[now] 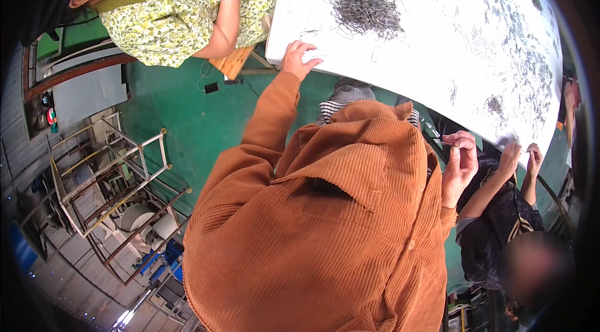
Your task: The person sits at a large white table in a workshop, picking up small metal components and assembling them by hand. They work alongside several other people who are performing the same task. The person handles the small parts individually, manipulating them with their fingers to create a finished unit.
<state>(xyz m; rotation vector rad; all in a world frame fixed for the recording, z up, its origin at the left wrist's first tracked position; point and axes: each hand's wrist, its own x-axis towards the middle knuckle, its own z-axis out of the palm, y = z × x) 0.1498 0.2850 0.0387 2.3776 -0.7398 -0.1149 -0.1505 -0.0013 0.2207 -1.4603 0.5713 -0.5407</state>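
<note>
My left hand (pixel 301 60) rests at the near left edge of the white table (pixel 425 63), fingers curled round something small and white that I cannot make out against the tabletop. Off the table's near edge, my right hand (pixel 460 160) is raised with thumb and fingertips pinched together; a small thin thing shows at the tips, too small to name. A tangled heap of thin dark loops (pixel 367 8) lies on the table beyond my left hand. Several single loops are scattered round it.
Across the table's right side spread many small dark pieces (pixel 519 51), with a little pile (pixel 495 105) near the edge. One person in a patterned top (pixel 169 16) sits at left; another person's hands (pixel 520 154) work at right. Metal frames (pixel 119 176) stand on the left.
</note>
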